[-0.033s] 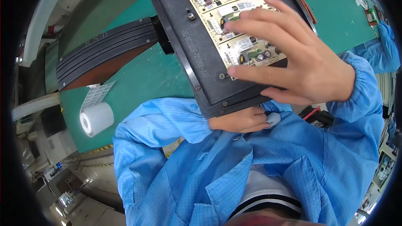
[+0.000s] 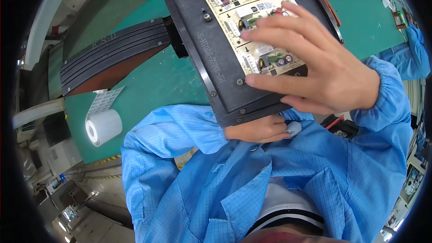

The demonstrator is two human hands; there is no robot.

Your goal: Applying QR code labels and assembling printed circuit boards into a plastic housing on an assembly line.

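A black fixture tray [image 2: 211, 72] carries a panel of cream circuit boards [image 2: 245, 5] fitted with capacitors, green parts and labels. My right hand [image 2: 333, 74] is over the near right part of the panel, its fingers spread and covering some components. The index finger and thumb are low over the near edge; contact with the boards is unclear. Below the tray's near edge, close to my body, my left hand [image 2: 258, 129] has curled fingers, partly hidden by the tray. A small pale piece [image 2: 294, 128] shows at its fingertips; its kind cannot be made out.
A green work surface [image 2: 148, 94] lies beneath. To the left are a curved black rack [image 2: 117, 51] and a white roll of labels [image 2: 104, 127]. Another person's blue sleeve [image 2: 405, 58] shows at the far right, near a small green-and-white item [image 2: 399, 17].
The boards and tray appear shifted very slightly to the right. My right fingertips are a touch lower over the panel; my left hand looks the same.
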